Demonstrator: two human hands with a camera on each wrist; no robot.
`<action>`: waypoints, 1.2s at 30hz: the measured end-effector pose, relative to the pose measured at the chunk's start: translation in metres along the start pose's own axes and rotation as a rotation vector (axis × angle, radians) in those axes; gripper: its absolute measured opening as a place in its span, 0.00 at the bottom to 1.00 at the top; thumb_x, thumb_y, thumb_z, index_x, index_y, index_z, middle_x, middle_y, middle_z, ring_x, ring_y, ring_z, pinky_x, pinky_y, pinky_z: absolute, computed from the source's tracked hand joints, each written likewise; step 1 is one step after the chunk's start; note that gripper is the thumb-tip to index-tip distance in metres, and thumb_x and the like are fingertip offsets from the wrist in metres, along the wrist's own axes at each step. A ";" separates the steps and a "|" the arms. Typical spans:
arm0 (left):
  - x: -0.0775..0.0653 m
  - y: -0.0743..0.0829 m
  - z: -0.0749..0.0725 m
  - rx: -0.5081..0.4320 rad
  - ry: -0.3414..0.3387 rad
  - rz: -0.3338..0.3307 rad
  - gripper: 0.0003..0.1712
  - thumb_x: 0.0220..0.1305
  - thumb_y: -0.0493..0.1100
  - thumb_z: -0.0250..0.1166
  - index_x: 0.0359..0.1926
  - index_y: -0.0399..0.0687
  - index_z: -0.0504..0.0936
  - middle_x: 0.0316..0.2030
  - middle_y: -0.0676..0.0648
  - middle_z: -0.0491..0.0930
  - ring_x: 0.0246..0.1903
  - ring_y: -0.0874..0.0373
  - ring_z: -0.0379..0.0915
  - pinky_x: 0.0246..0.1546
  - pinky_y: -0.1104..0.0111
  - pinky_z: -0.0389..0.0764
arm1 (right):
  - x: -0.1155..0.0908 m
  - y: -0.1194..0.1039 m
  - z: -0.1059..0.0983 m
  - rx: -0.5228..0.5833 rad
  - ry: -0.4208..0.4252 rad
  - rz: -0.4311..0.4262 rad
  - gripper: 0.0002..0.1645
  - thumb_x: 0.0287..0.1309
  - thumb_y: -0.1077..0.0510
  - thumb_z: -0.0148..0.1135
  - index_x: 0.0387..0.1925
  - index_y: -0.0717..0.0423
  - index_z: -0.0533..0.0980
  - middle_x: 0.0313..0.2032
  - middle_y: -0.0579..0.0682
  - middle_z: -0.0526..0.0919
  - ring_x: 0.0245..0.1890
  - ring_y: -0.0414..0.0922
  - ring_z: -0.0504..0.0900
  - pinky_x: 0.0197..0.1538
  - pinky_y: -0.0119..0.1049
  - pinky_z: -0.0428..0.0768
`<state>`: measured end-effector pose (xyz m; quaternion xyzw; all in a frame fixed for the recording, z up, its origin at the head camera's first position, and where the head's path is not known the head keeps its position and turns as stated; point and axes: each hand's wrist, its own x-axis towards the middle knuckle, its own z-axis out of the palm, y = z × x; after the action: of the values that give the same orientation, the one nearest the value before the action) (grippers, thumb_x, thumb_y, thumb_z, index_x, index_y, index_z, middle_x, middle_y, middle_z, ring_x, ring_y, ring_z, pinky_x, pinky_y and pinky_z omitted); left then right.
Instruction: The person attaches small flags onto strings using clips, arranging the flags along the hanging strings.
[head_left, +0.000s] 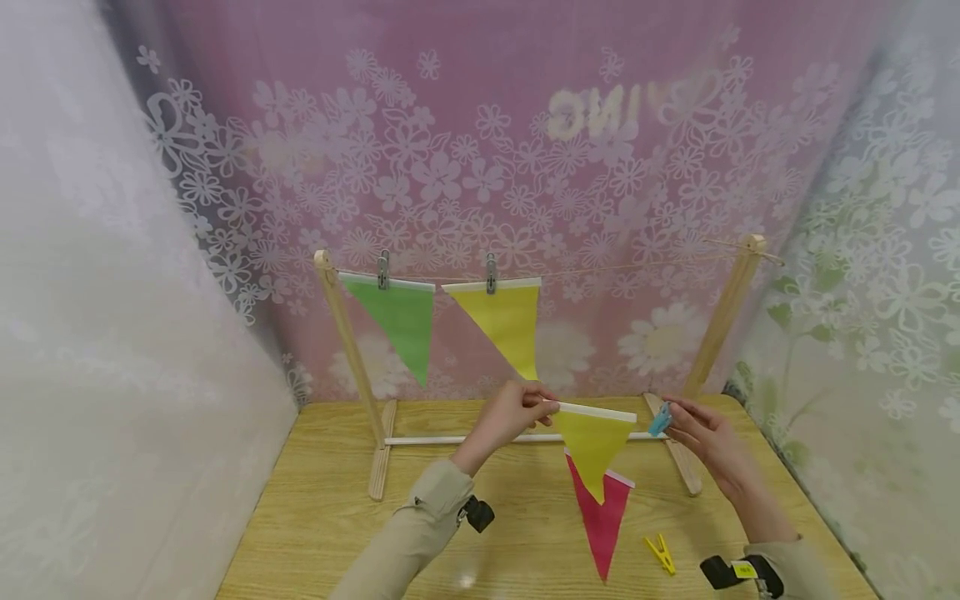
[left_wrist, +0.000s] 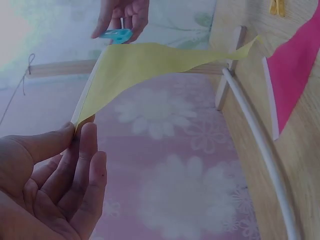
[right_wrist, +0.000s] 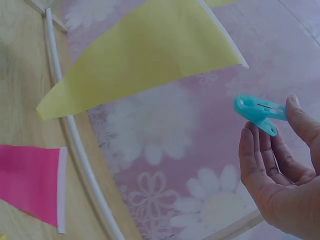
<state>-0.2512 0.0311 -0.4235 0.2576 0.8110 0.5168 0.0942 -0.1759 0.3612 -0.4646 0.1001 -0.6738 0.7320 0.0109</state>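
Observation:
My left hand (head_left: 517, 410) pinches one top corner of a yellow triangular pennant (head_left: 596, 437), which hangs point down from its white top strip. In the left wrist view the thumb and forefinger (left_wrist: 70, 131) grip the end of that strip. My right hand (head_left: 708, 442) holds a blue clothespin (right_wrist: 257, 111) between thumb and fingers, just right of the pennant's free corner and apart from it. Behind, on a string (head_left: 630, 267), hang a green pennant (head_left: 401, 321) and another yellow pennant (head_left: 506, 317), each under a grey clothespin (head_left: 491, 273).
A red-pink pennant (head_left: 607, 533) lies on the wooden table (head_left: 315, 517), partly behind the held one. Near it lies a yellow clothespin (head_left: 661, 554). Wooden posts (head_left: 348, 350) carry the string, with a white rod (head_left: 427, 441) joining their feet. Flowered curtains surround the table.

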 end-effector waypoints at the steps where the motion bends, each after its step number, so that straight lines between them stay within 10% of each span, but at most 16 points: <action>1: 0.001 0.003 0.000 0.003 0.002 0.009 0.10 0.70 0.47 0.67 0.46 0.48 0.88 0.31 0.48 0.89 0.28 0.66 0.83 0.33 0.71 0.82 | 0.001 -0.004 0.000 0.004 -0.003 -0.008 0.22 0.79 0.64 0.44 0.57 0.39 0.79 0.48 0.41 0.82 0.50 0.34 0.83 0.54 0.27 0.80; 16: 0.016 0.031 -0.006 0.012 0.058 0.038 0.09 0.70 0.47 0.67 0.44 0.50 0.88 0.31 0.50 0.88 0.27 0.67 0.82 0.21 0.72 0.71 | 0.019 -0.042 0.005 0.032 0.008 -0.058 0.19 0.78 0.64 0.47 0.58 0.48 0.80 0.52 0.43 0.79 0.48 0.37 0.84 0.53 0.32 0.82; 36: 0.032 0.061 -0.028 0.007 0.181 0.145 0.10 0.71 0.47 0.66 0.48 0.51 0.88 0.35 0.50 0.90 0.26 0.66 0.83 0.30 0.72 0.80 | 0.046 -0.101 0.012 -0.009 -0.013 -0.159 0.17 0.77 0.65 0.49 0.57 0.50 0.80 0.45 0.45 0.81 0.47 0.38 0.84 0.52 0.30 0.82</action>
<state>-0.2704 0.0452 -0.3534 0.2681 0.7973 0.5405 -0.0178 -0.2042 0.3535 -0.3567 0.1579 -0.6671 0.7251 0.0650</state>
